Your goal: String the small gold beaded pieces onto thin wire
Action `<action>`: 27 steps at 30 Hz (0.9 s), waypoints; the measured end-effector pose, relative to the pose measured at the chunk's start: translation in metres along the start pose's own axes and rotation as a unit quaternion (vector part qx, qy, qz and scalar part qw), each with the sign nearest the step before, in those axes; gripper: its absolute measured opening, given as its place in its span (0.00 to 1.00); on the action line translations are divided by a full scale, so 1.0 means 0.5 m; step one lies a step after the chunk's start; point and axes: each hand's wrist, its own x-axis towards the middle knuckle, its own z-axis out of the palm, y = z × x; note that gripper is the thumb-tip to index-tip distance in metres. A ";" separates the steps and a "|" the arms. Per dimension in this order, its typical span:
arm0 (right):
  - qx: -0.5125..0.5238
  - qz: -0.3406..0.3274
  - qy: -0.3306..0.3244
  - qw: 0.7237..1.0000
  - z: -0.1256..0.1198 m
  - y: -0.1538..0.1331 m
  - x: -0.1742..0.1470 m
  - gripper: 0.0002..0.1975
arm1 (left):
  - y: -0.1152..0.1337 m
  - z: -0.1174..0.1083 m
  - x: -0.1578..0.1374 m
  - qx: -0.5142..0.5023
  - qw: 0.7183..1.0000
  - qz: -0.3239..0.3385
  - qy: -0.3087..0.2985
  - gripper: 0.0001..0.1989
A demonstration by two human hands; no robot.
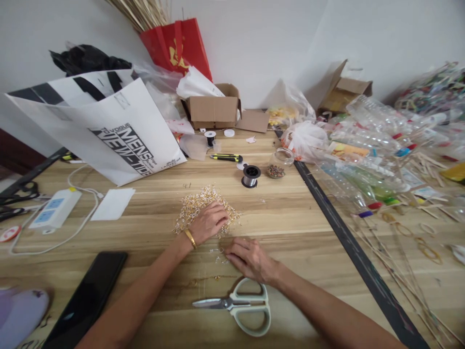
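Observation:
My left hand point(209, 221), with a gold bracelet point(190, 238) at the wrist, rests on the near right part of a pile of small gold and clear beads point(192, 206). Its fingers are bent together, and what they hold is hidden. Closer to me, my right hand point(252, 259) lies on the table with its fingers closed beside a few clear beads point(219, 252). Whatever is in its fingertips is too small to make out. A thin gold chain point(217, 277) lies below the hands, above white-handled scissors point(232, 304).
A wire spool point(250, 175), a jar of beads point(276, 167) and a yellow-black cutter point(225, 157) stand beyond the pile. Left are a phone point(87, 300), power strip point(54, 211) and large white bag point(134, 131). Plastic bottles point(378, 135) crowd the right, past a black strip point(341, 228).

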 end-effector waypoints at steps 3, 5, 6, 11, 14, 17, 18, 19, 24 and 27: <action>-0.001 0.002 0.008 1.000 -0.001 -0.002 0.000 0.05 | -0.005 -0.005 -0.007 -0.031 0.999 -0.013 0.031 0.05; 0.001 0.003 0.009 1.000 0.001 -0.001 -0.001 0.05 | -0.005 -0.006 -0.010 -0.043 0.998 -0.012 0.042 0.05; 0.002 0.004 0.008 1.000 0.002 0.000 -0.002 0.05 | -0.005 -0.006 -0.012 -0.047 0.998 -0.010 0.045 0.06; 0.011 0.008 0.003 1.000 0.006 0.004 -0.005 0.05 | -0.002 -0.006 -0.017 -0.055 0.997 -0.007 0.053 0.06; 0.005 0.011 -0.005 1.000 0.006 0.003 -0.005 0.05 | -0.003 -0.005 -0.019 -0.059 0.996 -0.013 0.061 0.06; 0.001 0.013 -0.010 1.000 0.004 0.002 -0.005 0.06 | -0.005 -0.002 -0.022 -0.061 0.996 -0.015 0.069 0.06; 0.001 0.013 -0.008 1.000 0.004 0.002 -0.004 0.06 | -0.005 0.000 -0.022 -0.062 0.995 -0.015 0.073 0.06; 0.002 0.011 -0.006 1.000 0.004 0.002 -0.004 0.06 | -0.006 0.002 -0.023 -0.062 0.995 -0.015 0.078 0.06; -0.002 0.009 0.001 1.000 0.005 0.002 -0.004 0.06 | -0.010 0.012 -0.025 -0.067 0.992 -0.025 0.102 0.05; -0.002 0.011 -0.002 1.000 0.005 0.003 -0.004 0.06 | -0.012 0.018 -0.025 -0.066 0.992 -0.030 0.108 0.05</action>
